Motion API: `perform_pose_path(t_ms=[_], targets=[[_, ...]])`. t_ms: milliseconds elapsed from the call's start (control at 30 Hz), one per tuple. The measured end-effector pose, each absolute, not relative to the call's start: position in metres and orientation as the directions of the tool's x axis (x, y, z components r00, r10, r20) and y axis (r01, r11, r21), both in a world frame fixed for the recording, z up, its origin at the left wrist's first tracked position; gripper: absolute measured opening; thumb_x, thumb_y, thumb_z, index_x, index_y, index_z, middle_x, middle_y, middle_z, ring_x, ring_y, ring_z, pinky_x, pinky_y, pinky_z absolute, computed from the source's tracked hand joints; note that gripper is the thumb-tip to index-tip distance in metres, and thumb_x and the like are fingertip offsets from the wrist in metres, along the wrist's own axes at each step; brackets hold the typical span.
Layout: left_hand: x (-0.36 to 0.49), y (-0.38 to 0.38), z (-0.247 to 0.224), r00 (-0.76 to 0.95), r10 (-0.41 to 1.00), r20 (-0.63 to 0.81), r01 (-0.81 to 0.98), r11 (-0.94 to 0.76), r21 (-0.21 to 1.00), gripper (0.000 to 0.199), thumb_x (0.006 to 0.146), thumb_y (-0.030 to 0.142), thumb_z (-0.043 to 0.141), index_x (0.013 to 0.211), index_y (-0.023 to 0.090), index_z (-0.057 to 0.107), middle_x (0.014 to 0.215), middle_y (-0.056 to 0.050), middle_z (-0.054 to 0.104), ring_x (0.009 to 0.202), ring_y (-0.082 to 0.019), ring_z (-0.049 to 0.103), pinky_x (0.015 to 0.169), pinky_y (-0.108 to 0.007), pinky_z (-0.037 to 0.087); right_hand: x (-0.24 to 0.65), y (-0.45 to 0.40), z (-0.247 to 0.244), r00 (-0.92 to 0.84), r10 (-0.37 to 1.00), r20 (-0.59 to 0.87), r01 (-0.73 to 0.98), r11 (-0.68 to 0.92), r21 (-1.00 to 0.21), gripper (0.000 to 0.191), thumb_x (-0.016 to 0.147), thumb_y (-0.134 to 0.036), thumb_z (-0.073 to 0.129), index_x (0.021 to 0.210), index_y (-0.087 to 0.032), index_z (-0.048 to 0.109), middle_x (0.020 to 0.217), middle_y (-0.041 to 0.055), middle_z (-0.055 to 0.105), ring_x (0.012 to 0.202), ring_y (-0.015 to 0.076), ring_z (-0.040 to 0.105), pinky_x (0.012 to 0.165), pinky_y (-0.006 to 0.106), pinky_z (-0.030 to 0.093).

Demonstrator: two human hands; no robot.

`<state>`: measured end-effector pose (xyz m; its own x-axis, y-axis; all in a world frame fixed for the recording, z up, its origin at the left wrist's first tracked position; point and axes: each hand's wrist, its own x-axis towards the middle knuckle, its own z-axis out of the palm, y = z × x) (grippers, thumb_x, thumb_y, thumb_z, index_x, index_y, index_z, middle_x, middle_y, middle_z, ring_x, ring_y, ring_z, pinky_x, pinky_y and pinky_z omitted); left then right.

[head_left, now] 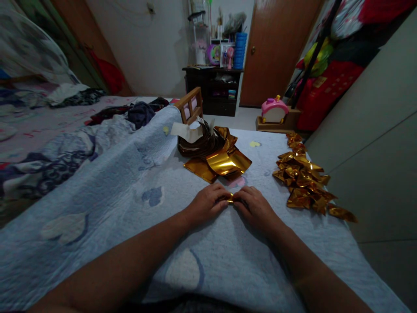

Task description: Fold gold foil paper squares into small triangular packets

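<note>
Between my two hands is a small piece of gold foil paper (231, 198), mostly covered by my fingers. My left hand (208, 201) is closed on its left end and my right hand (253, 203) pinches its right end, both low over the bedspread. Just beyond them lies a loose pile of flat gold foil sheets (228, 161), next to a thick stack of papers (200, 141) with pale edges curling up. Over to the right, several folded gold foil pieces (302, 176) are heaped in a row along the bed's edge.
A light blue bedspread (130, 243) with heart patterns lies under everything. Crumpled clothes (140, 114) are on the left, by a wooden bed rail (192, 104). Behind are a dark cabinet (211, 91), a wooden door (275, 52) and a pink toy (274, 109) on a box.
</note>
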<state>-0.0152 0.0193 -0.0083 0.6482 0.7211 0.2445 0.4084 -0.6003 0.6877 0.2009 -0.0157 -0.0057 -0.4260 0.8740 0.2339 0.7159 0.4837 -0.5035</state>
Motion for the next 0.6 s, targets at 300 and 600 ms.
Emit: perform_pose_path(t_ms=[300, 600], targets=[[-0.015, 0.018, 0.0, 0.592, 0.767, 0.249, 0.345, -0.52, 0.781, 0.019, 0.098, 0.027, 0.057, 0.097, 0.017, 0.073, 0.091, -0.005, 0.068, 0.087, -0.018, 0.064, 0.08, -0.029, 0.047, 0.2, -0.017, -0.002, -0.392, 0.885, 0.251, 0.676, 0.462, -0.574, 0.021, 0.1, -0.017, 0.05, 0.093, -0.017, 0.069, 0.091, 0.0074, 0.067, 0.086, 0.0204, 0.063, 0.077, 0.032, 0.048], [-0.015, 0.017, 0.003, 0.559, 0.79, 0.252, 0.315, -0.484, 0.817, 0.015, 0.094, 0.025, 0.06, 0.095, 0.016, 0.071, 0.091, -0.005, 0.07, 0.086, -0.018, 0.064, 0.078, -0.029, 0.047, 0.2, -0.019, -0.001, -0.374, 0.887, 0.272, 0.615, 0.457, -0.643, 0.016, 0.093, -0.012, 0.056, 0.089, -0.017, 0.07, 0.086, 0.0065, 0.071, 0.08, 0.019, 0.065, 0.073, 0.03, 0.047]])
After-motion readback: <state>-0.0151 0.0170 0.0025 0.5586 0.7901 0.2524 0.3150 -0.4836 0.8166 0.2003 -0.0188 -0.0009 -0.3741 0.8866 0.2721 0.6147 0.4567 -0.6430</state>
